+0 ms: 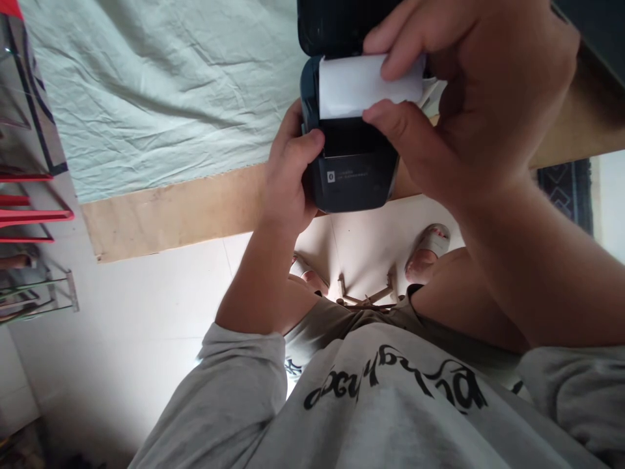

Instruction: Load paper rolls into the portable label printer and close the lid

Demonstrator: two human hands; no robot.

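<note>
Both hands on the small dark printer [349, 150], lid up, paper roll going in.

Left hand [288, 176] grips the printer's side, fingers curled tight around it, thumb on the front edge. Right hand [463, 98] pinches the white paper roll [364, 85] between thumb and forefinger, seated in the open bay, just above the desk [170, 215] edge and its pale green cloth [161, 91].
</note>
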